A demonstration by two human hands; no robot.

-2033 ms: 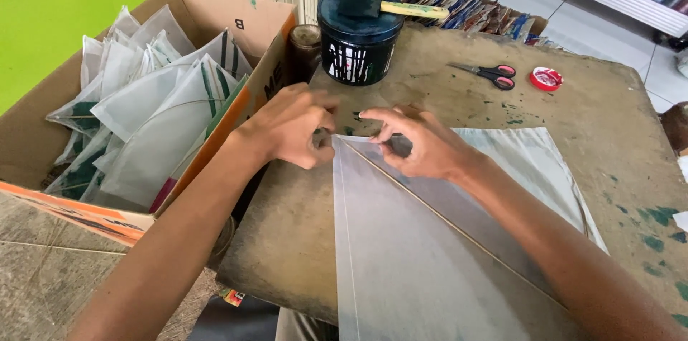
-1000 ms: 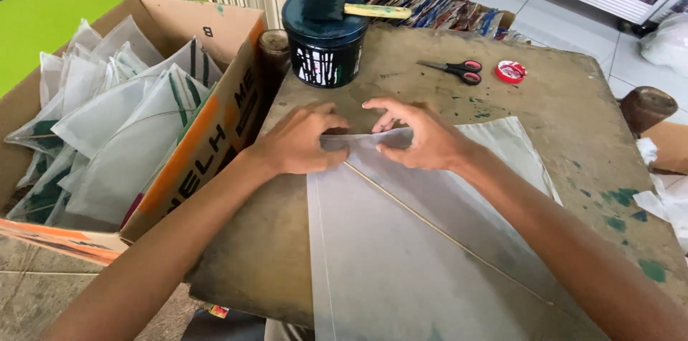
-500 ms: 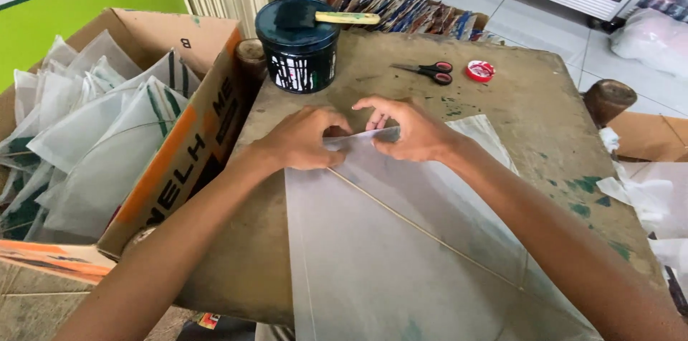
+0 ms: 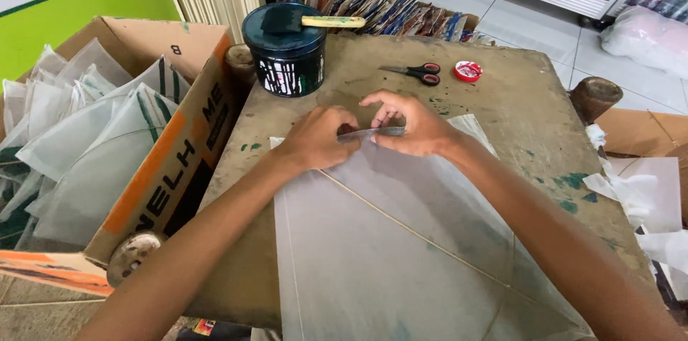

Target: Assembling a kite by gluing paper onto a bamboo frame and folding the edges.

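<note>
At the middle of the frame, on a worn table (image 4: 530, 90), lies a translucent kite (image 4: 401, 240), its top corner pointing toward the upper edge and a thin stick (image 4: 401, 230) running slantwise down it. Both hands meet at that corner: the left hand (image 4: 319, 139) and the right hand (image 4: 408, 124) each pinch an end of a narrow grey strip (image 4: 373, 131) laid across the corner, fingers closed on it. My guess is the strip is being pressed down over the tip of the stick; the next move would call for a firm, even rub along the strip without shifting the thin sheet.

Above the hands stands a dark pot (image 4: 287, 50), lid on, with a brush (image 4: 315, 21) resting across the top; what it holds is hidden. Further right lie scissors (image 4: 414, 72) and a small red cap (image 4: 468, 70). At the left edge an open cardboard box (image 4: 172, 154) is stuffed with more pale kites (image 4: 79, 147), some green-striped.
</note>
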